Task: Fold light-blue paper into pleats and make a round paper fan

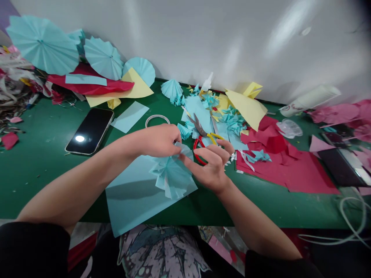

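Note:
A pleated light blue paper fan (pixel 171 174) is held above a flat light blue sheet (pixel 136 197) at the table's near edge. My left hand (pixel 160 139) is closed, pinching the fan's top edge. My right hand (pixel 213 162) pinches the same fold with thumb and forefinger, its other fingers spread. Just behind my right hand lie scissors (pixel 203 134) with red and yellow handles.
The green table (pixel 40 162) carries a dark phone (pixel 90 131), a tape ring (pixel 157 119), finished blue paper fans (pixel 43 44) at the back left, yellow and red sheets (pixel 292 166), blue scraps, a plastic cup (pixel 310 99) and a tablet (pixel 342 166) at the right. A white wall stands behind.

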`<act>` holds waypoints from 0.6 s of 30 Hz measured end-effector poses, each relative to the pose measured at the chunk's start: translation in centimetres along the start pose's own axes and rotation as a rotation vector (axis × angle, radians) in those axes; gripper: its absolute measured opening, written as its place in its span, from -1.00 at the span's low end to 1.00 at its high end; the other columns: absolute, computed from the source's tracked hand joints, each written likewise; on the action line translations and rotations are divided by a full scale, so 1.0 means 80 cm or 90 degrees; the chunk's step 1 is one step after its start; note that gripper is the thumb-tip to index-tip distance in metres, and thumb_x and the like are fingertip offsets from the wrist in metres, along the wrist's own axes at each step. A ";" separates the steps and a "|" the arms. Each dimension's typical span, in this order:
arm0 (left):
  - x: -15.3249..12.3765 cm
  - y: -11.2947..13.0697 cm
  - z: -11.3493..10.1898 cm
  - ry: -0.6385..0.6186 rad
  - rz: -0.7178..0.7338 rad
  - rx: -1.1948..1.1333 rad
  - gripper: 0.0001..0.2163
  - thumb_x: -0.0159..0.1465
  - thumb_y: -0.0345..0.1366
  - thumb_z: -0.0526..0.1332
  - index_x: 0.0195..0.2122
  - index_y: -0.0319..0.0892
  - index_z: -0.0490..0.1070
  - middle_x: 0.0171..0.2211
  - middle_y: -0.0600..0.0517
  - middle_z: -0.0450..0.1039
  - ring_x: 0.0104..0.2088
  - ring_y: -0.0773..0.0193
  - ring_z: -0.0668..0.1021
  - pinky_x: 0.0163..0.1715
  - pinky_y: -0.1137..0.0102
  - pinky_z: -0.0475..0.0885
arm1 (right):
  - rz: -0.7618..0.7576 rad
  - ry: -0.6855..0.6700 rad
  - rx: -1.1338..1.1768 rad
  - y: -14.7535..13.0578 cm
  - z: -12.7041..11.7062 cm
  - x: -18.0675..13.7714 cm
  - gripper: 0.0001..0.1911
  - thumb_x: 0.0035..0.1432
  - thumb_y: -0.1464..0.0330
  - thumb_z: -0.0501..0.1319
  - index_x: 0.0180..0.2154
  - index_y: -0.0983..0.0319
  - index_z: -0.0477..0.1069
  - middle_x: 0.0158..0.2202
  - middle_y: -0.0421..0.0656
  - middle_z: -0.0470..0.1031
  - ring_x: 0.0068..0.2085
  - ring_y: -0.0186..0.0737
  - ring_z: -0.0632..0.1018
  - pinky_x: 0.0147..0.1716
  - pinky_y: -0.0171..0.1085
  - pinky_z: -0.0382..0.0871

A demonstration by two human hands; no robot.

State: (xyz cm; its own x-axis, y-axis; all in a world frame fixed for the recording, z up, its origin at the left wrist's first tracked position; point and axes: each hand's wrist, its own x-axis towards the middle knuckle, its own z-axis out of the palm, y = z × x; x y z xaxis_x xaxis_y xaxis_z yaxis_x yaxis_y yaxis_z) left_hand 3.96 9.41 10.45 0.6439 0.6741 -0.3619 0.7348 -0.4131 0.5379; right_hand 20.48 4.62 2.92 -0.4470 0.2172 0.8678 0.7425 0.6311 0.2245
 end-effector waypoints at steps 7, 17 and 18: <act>0.000 0.001 -0.002 0.004 0.004 0.014 -0.69 0.10 -0.38 0.11 -0.69 -0.18 -0.01 -0.73 0.16 -0.09 -0.67 0.46 0.02 -0.62 0.39 -0.07 | -0.006 0.012 -0.003 0.001 -0.004 -0.001 -0.79 -0.05 0.47 0.30 -0.43 0.13 0.28 -0.31 -0.25 0.14 -0.29 -0.38 0.24 -0.03 -0.19 0.19; 0.000 0.001 0.000 -0.001 0.003 0.013 -0.72 0.10 -0.32 0.10 -0.70 -0.17 0.06 -0.73 0.13 -0.04 -0.68 0.42 0.07 -0.61 0.38 -0.05 | 0.122 -0.064 0.060 0.000 0.000 0.005 -0.91 0.05 0.34 0.25 -0.49 0.12 0.41 -0.23 -0.15 0.18 -0.19 -0.22 0.28 -0.18 -0.17 0.23; 0.000 0.001 0.000 -0.004 0.006 0.008 -0.70 0.12 -0.30 0.10 -0.70 -0.17 0.05 -0.73 0.14 -0.05 -0.68 0.42 0.06 -0.61 0.38 -0.05 | 0.128 -0.085 0.058 0.000 0.001 0.006 -0.88 0.08 0.33 0.22 -0.50 0.13 0.42 -0.22 -0.15 0.19 -0.19 -0.22 0.28 -0.18 -0.16 0.22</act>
State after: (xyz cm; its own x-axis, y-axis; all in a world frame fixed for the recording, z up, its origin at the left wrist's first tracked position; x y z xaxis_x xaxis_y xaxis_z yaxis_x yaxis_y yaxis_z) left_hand 4.03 9.37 10.51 0.6516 0.6666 -0.3620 0.7318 -0.4267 0.5315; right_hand 20.23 4.73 3.29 -0.3618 0.4377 0.8231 0.7780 0.6282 0.0079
